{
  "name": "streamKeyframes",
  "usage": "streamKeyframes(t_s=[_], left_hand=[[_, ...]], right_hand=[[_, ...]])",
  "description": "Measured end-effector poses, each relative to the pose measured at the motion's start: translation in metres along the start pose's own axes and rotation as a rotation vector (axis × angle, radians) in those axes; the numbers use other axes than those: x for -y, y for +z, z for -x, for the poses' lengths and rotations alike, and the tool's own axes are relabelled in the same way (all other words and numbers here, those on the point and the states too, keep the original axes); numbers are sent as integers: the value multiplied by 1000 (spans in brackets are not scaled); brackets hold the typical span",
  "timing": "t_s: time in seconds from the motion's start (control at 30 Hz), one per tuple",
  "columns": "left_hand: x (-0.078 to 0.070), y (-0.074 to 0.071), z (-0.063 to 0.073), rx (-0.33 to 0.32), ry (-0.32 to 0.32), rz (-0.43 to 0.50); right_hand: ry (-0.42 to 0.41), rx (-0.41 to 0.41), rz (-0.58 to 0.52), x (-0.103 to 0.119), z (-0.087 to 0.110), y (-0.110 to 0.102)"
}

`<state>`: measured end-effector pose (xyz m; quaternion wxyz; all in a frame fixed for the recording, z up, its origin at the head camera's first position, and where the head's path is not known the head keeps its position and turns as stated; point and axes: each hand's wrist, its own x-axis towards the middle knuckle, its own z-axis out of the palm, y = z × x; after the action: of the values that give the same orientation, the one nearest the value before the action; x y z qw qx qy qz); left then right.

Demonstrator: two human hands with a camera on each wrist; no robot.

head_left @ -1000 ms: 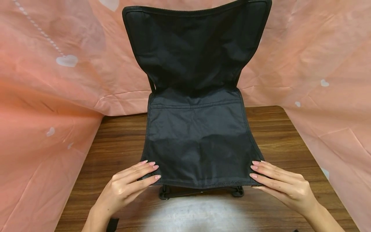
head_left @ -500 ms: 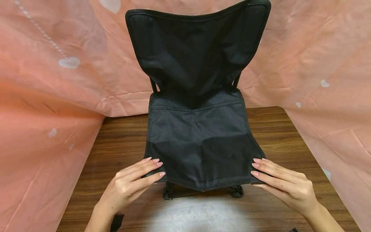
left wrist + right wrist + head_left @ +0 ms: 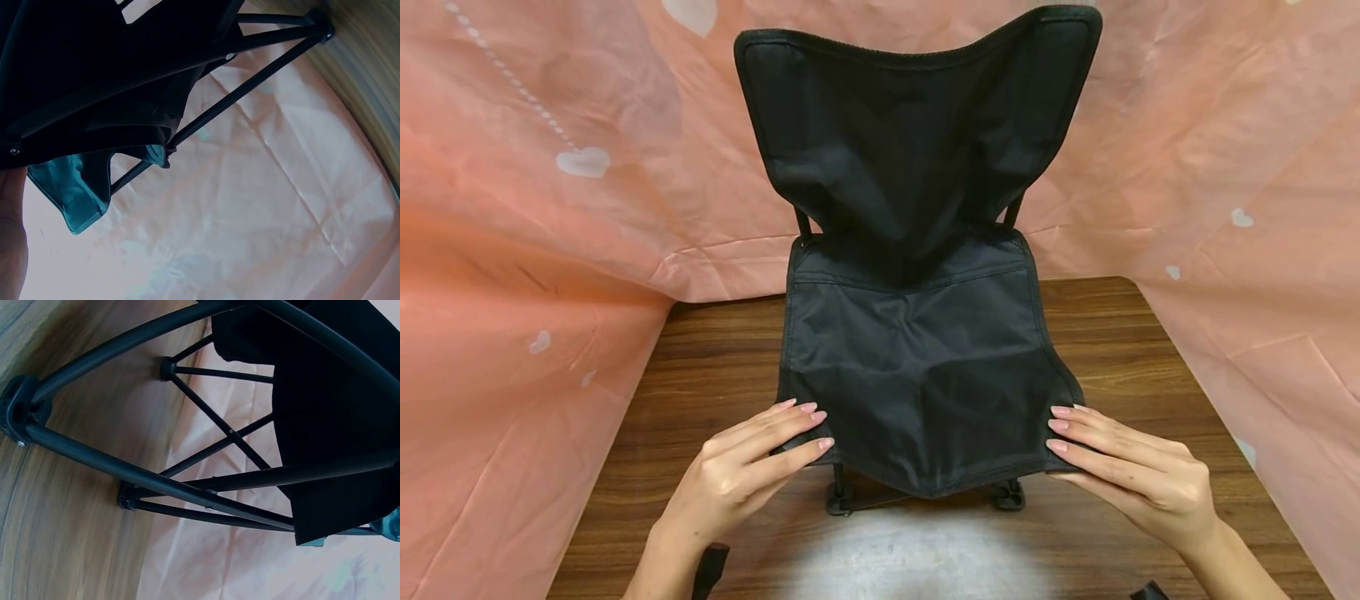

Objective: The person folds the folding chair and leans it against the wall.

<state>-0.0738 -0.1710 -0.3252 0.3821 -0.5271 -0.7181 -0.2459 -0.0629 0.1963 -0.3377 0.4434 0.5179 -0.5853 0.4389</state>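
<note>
A black folding chair (image 3: 917,358) stands unfolded in the middle of the head view, its backrest (image 3: 910,142) rising at the far side. My left hand (image 3: 737,475) holds the seat's front left corner, fingers on top and thumb hidden below. At the front right corner, my right hand (image 3: 1138,479) holds the fabric the same way. Between them the seat's front edge (image 3: 928,487) sags into a shallow V. Crossed tubular legs (image 3: 125,465) show under the seat in the right wrist view. A sliver of my left hand (image 3: 11,237) appears in the left wrist view.
The chair's feet (image 3: 838,502) are on a brown wood-grain tabletop (image 3: 715,392). Peach cloth (image 3: 1240,250) with white hearts surrounds it at the back and both sides. Black wrist-camera parts (image 3: 709,571) show near the lower edge.
My left hand has shifted right and slightly up with its corner, narrowing the seat front. The fabric sags deeper in the middle, and the backrest's top edge sits a little lower in view.
</note>
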Motion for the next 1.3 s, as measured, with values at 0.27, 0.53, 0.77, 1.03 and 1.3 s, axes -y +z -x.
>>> streamKeyframes(t_s=[0.27,0.53,0.77,1.03,1.3], left_hand=[[0,0,-8,-24,17,-13],[-1,0,-17,-50,25,-24],[-3,4,-27,-120,39,-44],[-5,8,-37,-137,53,-52],[-6,10,-44,-146,62,-55]], right_hand=[[-9,-33,6,0,-7,6],[-24,-65,-8,-1,-14,11],[-30,-81,-14,-2,-21,16],[-43,-106,-43,-4,-28,19],[-59,-120,-56,-5,-31,20]])
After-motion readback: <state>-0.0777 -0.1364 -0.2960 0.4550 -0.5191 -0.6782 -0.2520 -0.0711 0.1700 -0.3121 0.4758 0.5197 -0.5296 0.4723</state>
